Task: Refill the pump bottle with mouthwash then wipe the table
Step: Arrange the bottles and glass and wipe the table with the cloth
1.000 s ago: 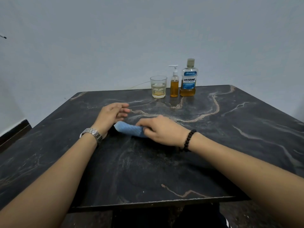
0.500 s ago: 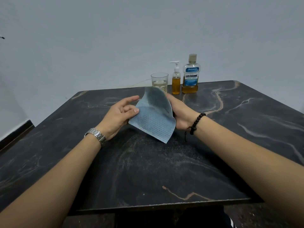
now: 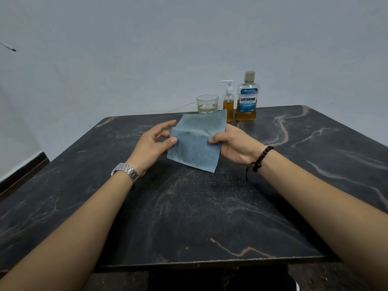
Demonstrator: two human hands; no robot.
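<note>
I hold a blue dimpled cloth (image 3: 195, 150) up above the middle of the dark marble table (image 3: 210, 217). My left hand (image 3: 152, 144) pinches its left edge with thumb and fingers. My right hand (image 3: 235, 144) pinches its right edge. The cloth is folded over, with dark smudges near the fold. At the table's far edge stand a small pump bottle (image 3: 228, 106) of amber liquid and a Listerine mouthwash bottle (image 3: 246, 99) with amber liquid low in it, side by side, both capped.
A clear glass (image 3: 206, 103) with a little liquid stands left of the pump bottle, partly behind the cloth. A thin cord runs off the far edge by the glass. The table shows dull smeared streaks in front of me. A pale wall rises behind.
The cloth was pressed on the table under my right hand; both hands lifted it and now hold it by its two edges, spread and folded over.
</note>
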